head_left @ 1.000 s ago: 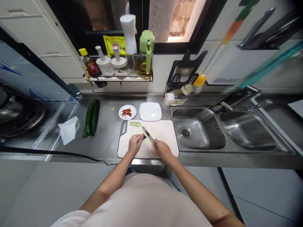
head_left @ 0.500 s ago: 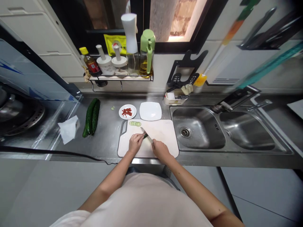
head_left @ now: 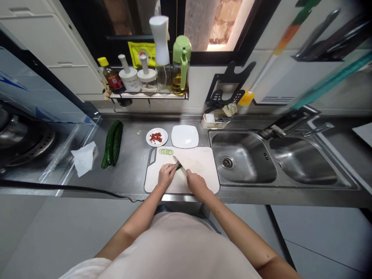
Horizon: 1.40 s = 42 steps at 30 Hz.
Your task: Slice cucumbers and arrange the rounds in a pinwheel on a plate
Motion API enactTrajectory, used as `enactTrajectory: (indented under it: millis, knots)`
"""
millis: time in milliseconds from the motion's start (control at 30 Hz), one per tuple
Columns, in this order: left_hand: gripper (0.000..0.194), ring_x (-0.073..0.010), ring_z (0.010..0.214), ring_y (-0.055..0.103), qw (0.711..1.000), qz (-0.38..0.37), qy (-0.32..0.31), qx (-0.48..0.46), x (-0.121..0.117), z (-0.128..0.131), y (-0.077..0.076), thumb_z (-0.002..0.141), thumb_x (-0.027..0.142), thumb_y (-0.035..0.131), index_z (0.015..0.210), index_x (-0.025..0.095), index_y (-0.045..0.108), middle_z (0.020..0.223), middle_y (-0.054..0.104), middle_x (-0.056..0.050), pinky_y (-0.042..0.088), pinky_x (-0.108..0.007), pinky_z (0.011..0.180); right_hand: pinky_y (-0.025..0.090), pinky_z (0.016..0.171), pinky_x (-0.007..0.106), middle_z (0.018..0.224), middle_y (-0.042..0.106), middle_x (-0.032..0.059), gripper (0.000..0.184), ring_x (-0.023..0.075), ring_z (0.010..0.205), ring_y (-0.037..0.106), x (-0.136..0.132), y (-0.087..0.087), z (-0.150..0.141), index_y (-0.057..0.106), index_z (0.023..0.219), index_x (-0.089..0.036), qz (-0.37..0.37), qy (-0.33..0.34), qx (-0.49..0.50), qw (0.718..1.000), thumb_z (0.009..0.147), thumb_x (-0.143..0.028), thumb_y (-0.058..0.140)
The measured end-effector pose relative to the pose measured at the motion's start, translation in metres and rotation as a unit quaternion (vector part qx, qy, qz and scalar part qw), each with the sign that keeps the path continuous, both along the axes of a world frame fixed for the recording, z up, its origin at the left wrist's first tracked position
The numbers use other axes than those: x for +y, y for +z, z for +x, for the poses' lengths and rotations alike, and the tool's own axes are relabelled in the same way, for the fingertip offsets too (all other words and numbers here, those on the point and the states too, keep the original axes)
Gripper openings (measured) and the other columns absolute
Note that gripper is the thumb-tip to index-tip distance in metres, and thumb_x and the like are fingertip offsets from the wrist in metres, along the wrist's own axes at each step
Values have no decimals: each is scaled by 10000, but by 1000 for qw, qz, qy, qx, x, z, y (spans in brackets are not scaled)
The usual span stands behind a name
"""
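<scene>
My right hand [head_left: 197, 183] is closed around the handle of a kitchen knife [head_left: 180, 165], its blade slanting up and left over the white cutting board [head_left: 203, 162]. Beside the blade, my left hand [head_left: 166, 175] is closed on a small dark green cucumber piece [head_left: 178, 166], mostly hidden by fingers and blade. A short row of overlapping cucumber slices [head_left: 166, 152] lies along the board's upper left edge. Just beyond the board are a white plate of chopped red pieces [head_left: 156, 137] and a bare white square plate [head_left: 185, 136].
Two whole cucumbers [head_left: 112, 143] and a crumpled white tissue [head_left: 84, 159] lie to the left on the steel counter. A double sink [head_left: 247, 159] adjoins the board on the right. Overhead, a wall rack [head_left: 149, 96] holds bottles and jars. A black cord [head_left: 87, 188] runs along the front edge.
Hardly anything differs. Both hands, the knife and the cucumber piece stay in nearly the same place on the board.
</scene>
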<state>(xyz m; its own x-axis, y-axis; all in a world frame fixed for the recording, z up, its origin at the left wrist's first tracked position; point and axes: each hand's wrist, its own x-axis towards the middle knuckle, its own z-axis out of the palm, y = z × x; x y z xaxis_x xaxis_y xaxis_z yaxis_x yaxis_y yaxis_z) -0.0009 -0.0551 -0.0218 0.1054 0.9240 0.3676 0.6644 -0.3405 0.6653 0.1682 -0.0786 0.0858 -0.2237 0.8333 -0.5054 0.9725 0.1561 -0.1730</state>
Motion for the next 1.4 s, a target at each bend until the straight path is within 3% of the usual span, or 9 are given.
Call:
enactTrajectory:
  millis: [300,867,1400]
  knots:
    - [214,-160,873,581,1000,7,0,7,-1,0,0,910,276,508,1013,231,690,912,675,-48,470,-305,784,424,706,285,962,660,144,357,219,902,636,-1,-1,-1,418,1195,-135,0,5,-2,1000,862,-50,321]
    - [219,-167,884,579,1000,10,-4,11,-2,1,0,908,262,504,1027,237,686,908,662,-58,473,-318,791,418,715,294,945,658,141,347,233,916,639,-15,5,5,414,1195,-146,-21,3,-2,1000,863,-54,367]
    - [234,-167,875,580,1000,4,-6,9,0,0,-2,910,255,495,1061,237,672,901,659,-52,472,-317,783,432,725,281,932,666,134,376,215,925,644,-5,-2,-2,438,1173,-139,-1,5,-8,1000,828,-10,368]
